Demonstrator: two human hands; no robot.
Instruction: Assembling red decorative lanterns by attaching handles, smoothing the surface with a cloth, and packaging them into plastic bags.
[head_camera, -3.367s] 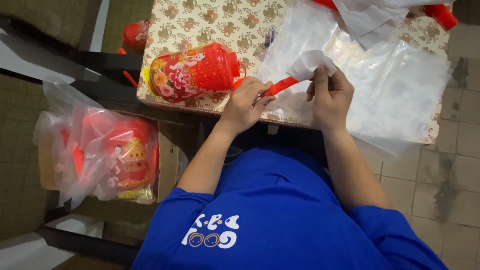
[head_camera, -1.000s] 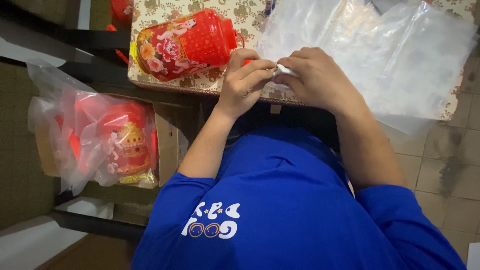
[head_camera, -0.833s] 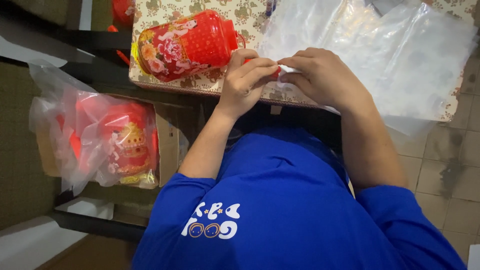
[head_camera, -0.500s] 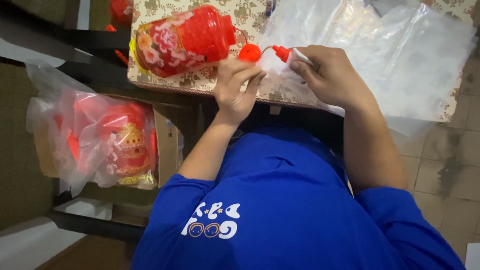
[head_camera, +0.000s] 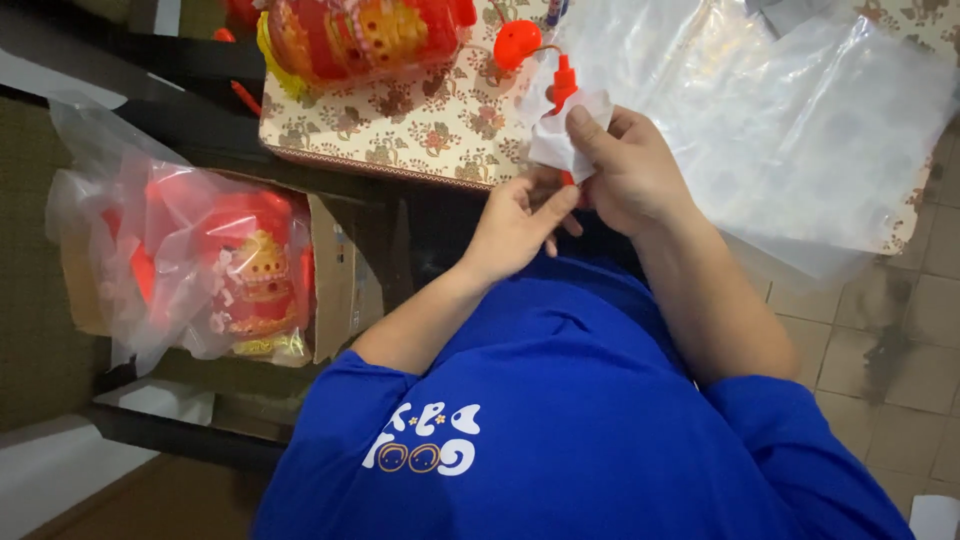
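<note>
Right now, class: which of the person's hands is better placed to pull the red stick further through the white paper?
Left hand, probably. The right hand already grips the white paper around the red stick, while the left sits open-fingered just below the paper's lower edge.

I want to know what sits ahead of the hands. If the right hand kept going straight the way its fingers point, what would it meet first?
Probably the clear plastic bags on the table, beyond the right hand; depth is unclear.
</note>
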